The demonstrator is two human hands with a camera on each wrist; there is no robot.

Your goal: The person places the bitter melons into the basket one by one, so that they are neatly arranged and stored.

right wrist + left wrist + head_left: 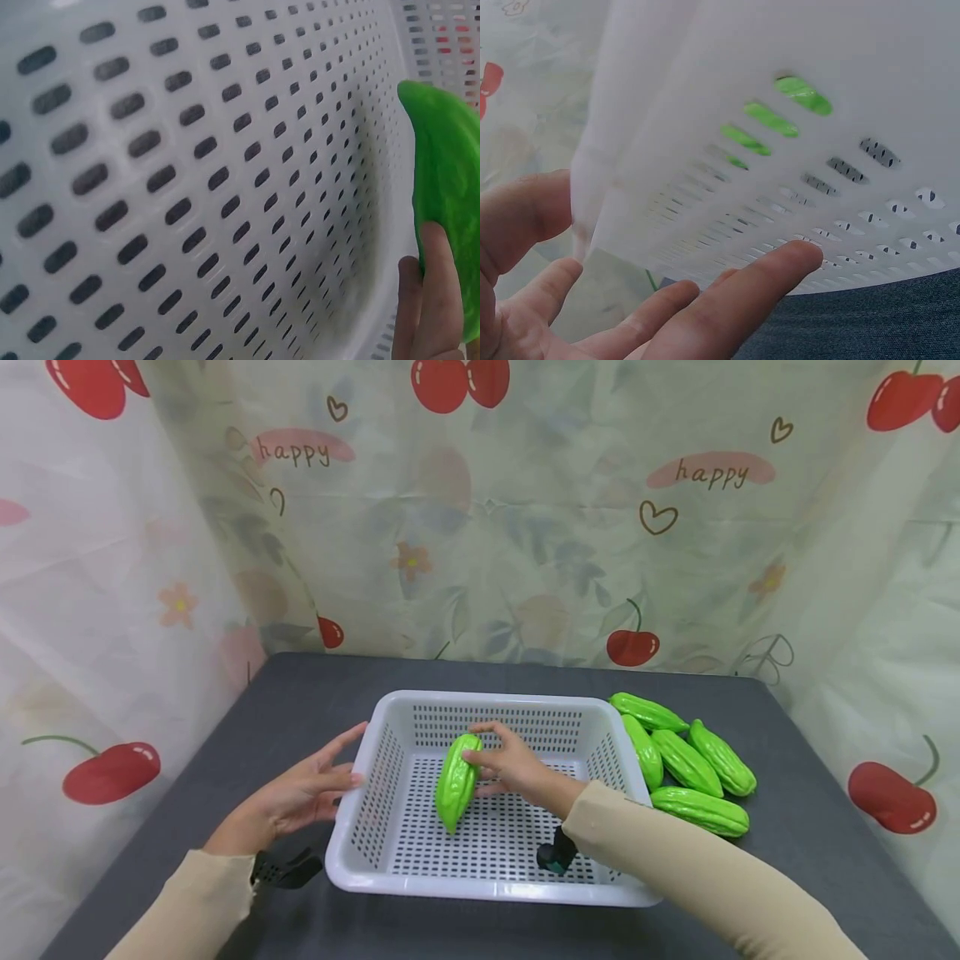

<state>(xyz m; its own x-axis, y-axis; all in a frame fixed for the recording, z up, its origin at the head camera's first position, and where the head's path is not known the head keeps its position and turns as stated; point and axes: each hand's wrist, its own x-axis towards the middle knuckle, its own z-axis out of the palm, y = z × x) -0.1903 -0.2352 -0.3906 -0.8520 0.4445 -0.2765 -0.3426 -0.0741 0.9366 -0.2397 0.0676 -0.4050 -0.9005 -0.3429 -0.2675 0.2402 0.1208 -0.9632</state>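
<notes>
A white perforated plastic basket (495,887) stands on the dark table. Inside it, my right hand (513,767) grips a bright green ridged bitter melon (457,781), held lengthwise over the basket's floor. The right wrist view shows fingers (439,296) against the side of this bitter melon (450,180). My left hand (303,793) is at the basket's left side, fingers spread and fairly straight, touching the rim and outer wall. In the left wrist view, green shows through slots in the basket wall (727,45) beyond the left hand (667,315).
Several more bitter melons (686,762) lie in a group on the table (322,693), against and beside the basket's right side. A patterned curtain (487,527) hangs behind the table and along both sides. Dark wrist devices (288,868) are on both wrists.
</notes>
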